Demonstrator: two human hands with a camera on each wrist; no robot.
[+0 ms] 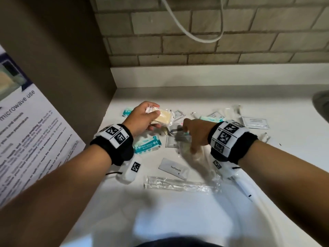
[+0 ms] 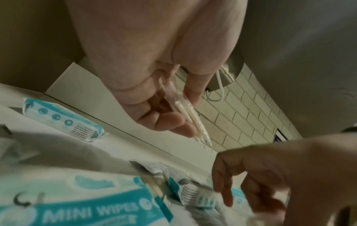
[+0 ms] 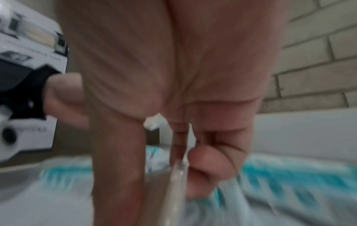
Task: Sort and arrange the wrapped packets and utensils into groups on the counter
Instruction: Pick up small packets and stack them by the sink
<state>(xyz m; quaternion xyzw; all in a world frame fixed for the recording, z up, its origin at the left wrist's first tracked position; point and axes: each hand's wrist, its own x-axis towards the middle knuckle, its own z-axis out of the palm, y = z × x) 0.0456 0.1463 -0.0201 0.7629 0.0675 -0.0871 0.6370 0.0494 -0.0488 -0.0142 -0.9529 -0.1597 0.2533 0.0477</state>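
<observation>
Left hand (image 1: 142, 116) gripped the wrapped cream packets (image 1: 161, 117) above the mini wipes (image 1: 146, 144); right hand (image 1: 195, 132) pinched a clear wrapper (image 3: 176, 175) beside them. Best lifted straight up, I judged, avoiding snags.

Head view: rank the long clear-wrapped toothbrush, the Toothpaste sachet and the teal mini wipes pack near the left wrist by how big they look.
Largest to smallest as they look:
1. clear-wrapped toothbrush, by far the longest.
2. and 3. Toothpaste sachet and mini wipes pack look alike; the left wristband hides part of the pack, so I won't rank them.
</observation>
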